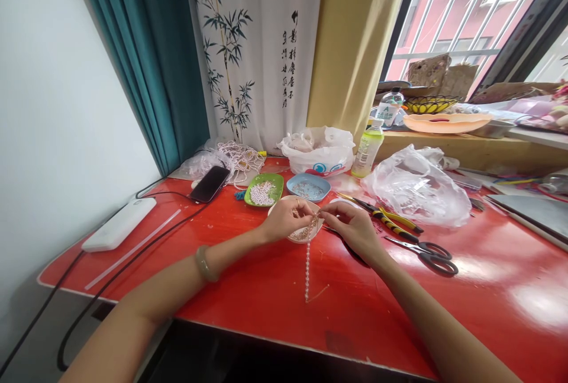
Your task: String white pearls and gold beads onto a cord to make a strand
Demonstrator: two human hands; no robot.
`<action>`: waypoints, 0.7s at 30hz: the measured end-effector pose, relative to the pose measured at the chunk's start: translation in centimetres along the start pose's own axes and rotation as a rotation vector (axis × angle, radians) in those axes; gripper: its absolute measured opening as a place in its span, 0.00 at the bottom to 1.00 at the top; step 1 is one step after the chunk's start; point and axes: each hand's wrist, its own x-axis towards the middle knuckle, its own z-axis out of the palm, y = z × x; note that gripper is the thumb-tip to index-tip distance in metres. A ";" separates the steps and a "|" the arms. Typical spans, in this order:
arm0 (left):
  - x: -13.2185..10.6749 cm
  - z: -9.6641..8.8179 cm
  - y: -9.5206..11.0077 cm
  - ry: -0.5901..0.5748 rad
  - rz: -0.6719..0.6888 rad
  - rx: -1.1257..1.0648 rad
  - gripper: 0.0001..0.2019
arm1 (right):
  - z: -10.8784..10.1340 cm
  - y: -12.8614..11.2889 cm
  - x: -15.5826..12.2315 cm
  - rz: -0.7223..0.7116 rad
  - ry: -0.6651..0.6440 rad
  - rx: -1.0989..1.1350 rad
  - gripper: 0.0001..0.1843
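Observation:
My left hand (pixel 284 221) and my right hand (pixel 350 226) meet over a small white dish (pixel 298 235) of tiny beads on the red table (pixel 275 288). Both pinch the top of a strand of white beads (pixel 307 267) that hangs down toward me over the tabletop. The fingers of both hands are closed in a pinch. A pale bangle sits on my left wrist (pixel 205 263). Behind the hands stand a green dish (pixel 263 189) of pearly beads and a blue dish (pixel 308 186) of small beads.
Yellow-handled pliers (pixel 390 220) and black scissors (pixel 428 251) lie right of my hands. A crumpled clear bag (pixel 417 187), a white bag (pixel 317 149), a bottle (pixel 368 146), a black phone (pixel 210 183), a white power bank (pixel 119 224) with cables and a beaded piece (pixel 239 158) surround them.

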 end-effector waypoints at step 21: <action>0.1 -0.1 0.1 -0.024 0.010 0.143 0.02 | -0.7 0.1 0.0 -0.186 0.179 -0.343 0.03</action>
